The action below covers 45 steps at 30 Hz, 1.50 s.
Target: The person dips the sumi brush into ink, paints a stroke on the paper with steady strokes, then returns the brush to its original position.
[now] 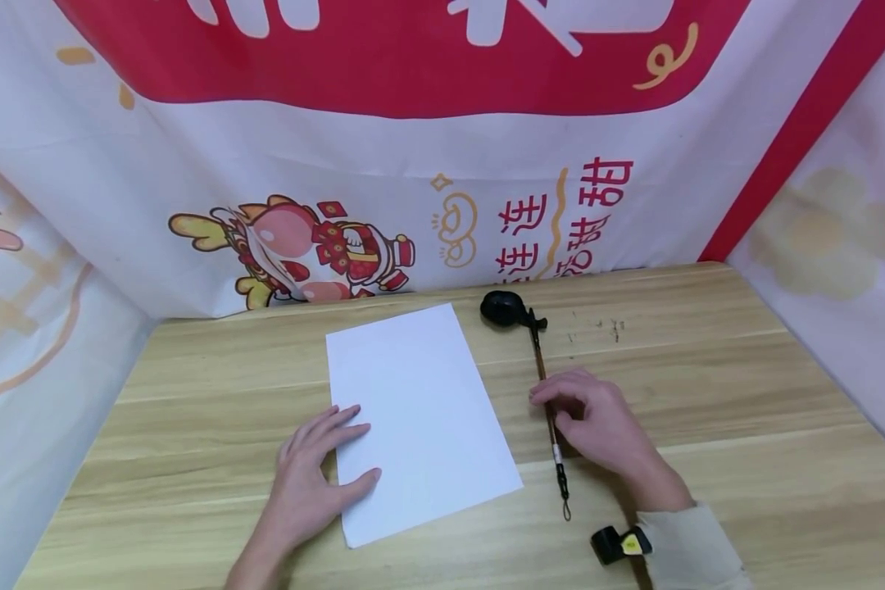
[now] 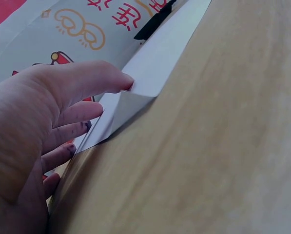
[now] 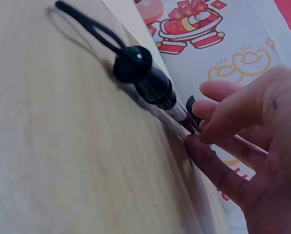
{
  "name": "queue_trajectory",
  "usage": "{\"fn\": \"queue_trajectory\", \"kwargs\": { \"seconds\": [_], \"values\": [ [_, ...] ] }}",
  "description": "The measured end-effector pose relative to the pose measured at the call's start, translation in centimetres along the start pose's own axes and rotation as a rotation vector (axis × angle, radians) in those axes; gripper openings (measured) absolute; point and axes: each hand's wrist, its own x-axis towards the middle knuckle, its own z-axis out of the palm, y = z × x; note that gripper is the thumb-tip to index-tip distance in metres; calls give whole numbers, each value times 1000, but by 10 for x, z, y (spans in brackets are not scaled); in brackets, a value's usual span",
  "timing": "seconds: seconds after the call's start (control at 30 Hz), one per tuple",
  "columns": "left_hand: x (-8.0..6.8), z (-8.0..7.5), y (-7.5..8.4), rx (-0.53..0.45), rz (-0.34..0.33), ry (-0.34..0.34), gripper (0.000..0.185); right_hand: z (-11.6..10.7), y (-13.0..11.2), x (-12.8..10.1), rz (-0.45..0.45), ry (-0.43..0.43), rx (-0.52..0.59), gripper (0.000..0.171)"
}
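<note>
One slim brush [image 1: 553, 433] sits just right of centre over the wooden table [image 1: 192, 410], running from near 12 o'clock down toward 6, where it ends in a loop. From its 4 o'clock side the right hand [image 1: 605, 418] holds the shaft in a narrow pinch, fingers curled over it. Toward 11 o'clock the brush's upper end meets a round black dish [image 1: 501, 309]. White paper [image 1: 420, 418] lies at 9 o'clock, apart from the brush. At the paper's 8 o'clock the left hand [image 1: 306, 479] is spread wide, fingertips and thumb on the sheet; the left wrist view shows a corner lifted. Dark marks [image 1: 614, 329] dot the wood at 1 o'clock from the brush; a printed cloth [image 1: 383, 147] hangs at 12.
</note>
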Motion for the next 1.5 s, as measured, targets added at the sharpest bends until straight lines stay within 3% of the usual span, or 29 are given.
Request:
{"fn": "queue_trajectory", "kwargs": {
  "seconds": [0.43,0.97,1.5],
  "values": [
    [0,0,0,-7,-10,0,54,5,0,2,-110,-34,8,48],
    [-1,1,1,-5,-11,9,48,11,1,1,-99,-55,32,45],
    [0,2,0,-9,-10,10,46,9,-4,0,-47,-10,73,45]
  ]
}}
